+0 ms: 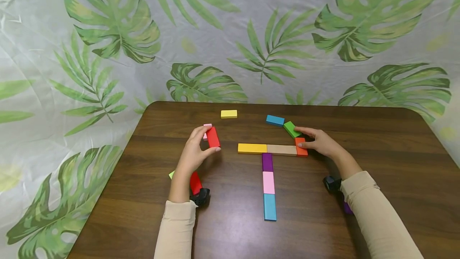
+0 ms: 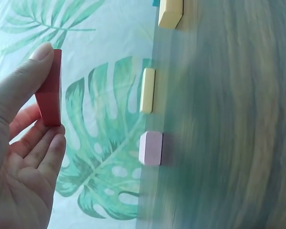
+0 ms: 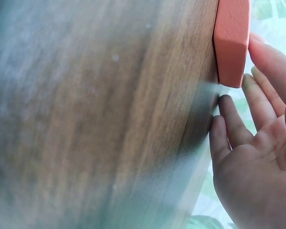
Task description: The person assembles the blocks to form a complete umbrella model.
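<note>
Brown table [image 1: 230,219], leaf-print cloth [image 1: 215,43] behind; left hand [image 1: 193,153] pinches red block [image 1: 213,137], right hand [image 1: 320,142] with fingers apart

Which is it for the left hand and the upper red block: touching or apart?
Touching. The left wrist view shows the left hand pinching the upper red block, thumb at one end and fingertips at the other.

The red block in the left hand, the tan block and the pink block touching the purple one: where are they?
Red block [image 1: 213,137]: head view, middle of its broad face.
Tan block [image 1: 282,150]: head view, middle of its top.
Pink block [image 1: 268,182]: head view, middle of its top.
</note>
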A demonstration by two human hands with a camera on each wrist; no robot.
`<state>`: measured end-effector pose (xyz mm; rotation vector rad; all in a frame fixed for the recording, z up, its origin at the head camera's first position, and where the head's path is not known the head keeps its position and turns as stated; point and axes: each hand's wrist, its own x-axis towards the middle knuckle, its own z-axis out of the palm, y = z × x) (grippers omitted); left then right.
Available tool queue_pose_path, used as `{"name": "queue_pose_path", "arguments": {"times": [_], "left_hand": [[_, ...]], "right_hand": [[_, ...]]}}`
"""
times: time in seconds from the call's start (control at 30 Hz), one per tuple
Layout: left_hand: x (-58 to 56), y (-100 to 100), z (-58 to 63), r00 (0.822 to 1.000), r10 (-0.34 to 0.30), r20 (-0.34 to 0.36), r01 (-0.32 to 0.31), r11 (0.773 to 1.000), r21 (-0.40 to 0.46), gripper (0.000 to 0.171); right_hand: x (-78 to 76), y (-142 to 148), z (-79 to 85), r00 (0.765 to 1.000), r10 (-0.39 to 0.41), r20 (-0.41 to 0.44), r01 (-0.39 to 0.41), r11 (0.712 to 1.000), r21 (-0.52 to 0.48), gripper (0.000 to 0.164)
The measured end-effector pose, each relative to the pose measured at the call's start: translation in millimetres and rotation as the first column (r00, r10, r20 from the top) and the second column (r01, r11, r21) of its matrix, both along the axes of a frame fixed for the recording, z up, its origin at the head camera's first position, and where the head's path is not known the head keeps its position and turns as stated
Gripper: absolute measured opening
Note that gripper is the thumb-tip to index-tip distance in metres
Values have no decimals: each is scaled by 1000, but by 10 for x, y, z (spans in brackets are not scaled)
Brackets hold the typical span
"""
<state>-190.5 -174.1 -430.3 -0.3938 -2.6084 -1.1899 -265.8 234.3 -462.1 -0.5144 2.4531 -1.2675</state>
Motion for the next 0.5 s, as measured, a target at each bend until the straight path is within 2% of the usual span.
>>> {"name": "queue_pose_path", "arguments": {"times": [0.13,0.3,0.5], "left_hand": [[-55,67,-22,1000,-17,17,17,1000,-2,67],[-111,150,-57,997,-34,73,35,999,-22,68],[-153,217,-142,993,-66,102,71,996,-48,67]], "right_hand": [[5,-2,3,1000,-1,-2,1,1000,4,60],[-2,-4,-3,1000,3,-5,-2,1000,21,61],[9,-18,37,1000,-6,15,6,1000,4,60]]}}
